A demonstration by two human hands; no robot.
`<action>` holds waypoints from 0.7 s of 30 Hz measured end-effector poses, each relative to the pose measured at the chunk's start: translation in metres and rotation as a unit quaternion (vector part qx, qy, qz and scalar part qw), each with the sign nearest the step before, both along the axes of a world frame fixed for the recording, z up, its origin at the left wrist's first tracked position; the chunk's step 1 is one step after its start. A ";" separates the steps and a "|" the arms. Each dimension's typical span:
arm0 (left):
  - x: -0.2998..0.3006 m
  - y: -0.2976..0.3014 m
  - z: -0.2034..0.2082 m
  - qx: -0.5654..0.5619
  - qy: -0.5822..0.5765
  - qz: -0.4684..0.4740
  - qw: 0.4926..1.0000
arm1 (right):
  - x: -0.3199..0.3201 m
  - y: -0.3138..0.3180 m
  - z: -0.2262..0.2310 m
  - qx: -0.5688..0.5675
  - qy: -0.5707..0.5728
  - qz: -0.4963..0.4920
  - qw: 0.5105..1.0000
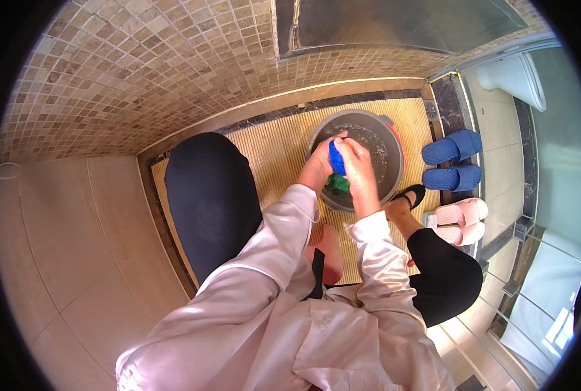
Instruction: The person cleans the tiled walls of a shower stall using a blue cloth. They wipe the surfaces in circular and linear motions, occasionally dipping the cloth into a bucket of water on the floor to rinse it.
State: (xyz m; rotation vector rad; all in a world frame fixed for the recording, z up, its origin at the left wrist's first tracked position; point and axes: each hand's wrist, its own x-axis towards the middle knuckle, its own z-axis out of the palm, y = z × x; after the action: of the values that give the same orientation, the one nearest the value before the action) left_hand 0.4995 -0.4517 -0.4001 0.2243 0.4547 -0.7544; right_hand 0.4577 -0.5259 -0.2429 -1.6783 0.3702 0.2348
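Both my hands are over a round grey bucket [316, 133] that holds rippled water [383, 151]. Between them is a bunched blue cloth [336, 158]. My left hand [315, 168] grips it from the left, and my right hand [358, 165] is closed on it from the right, with the thumbs near the top. A bunched green piece [337, 184] shows just below the blue, between my wrists. Whether green and blue are one cloth, I cannot tell. My fingers hide part of the bundle.
The bucket stands on a ribbed beige mat [274, 140], between my bent legs. Blue slippers [452, 161] and pink slippers [458, 221] lie to the right. A mosaic-tiled wall [147, 78] rises beyond the mat. A white toilet [517, 78] is at the far right.
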 end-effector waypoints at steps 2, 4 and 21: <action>-0.003 -0.003 -0.004 -0.004 0.001 0.033 0.999 | -0.004 0.008 -0.006 -0.259 -0.116 0.023 0.959; -0.009 -0.005 -0.010 0.007 0.011 0.049 0.999 | -0.003 0.009 -0.019 -0.393 -0.156 0.017 0.906; 0.009 0.001 0.120 0.711 -0.332 0.024 0.619 | -0.010 -0.017 -0.112 -0.451 0.217 0.274 0.821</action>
State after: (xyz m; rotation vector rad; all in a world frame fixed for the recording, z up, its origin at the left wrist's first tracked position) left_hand 0.5087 -0.4505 -0.2804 1.9365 0.2345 -0.0291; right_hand 0.4481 -0.5430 -0.3549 -2.6648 0.3444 1.0105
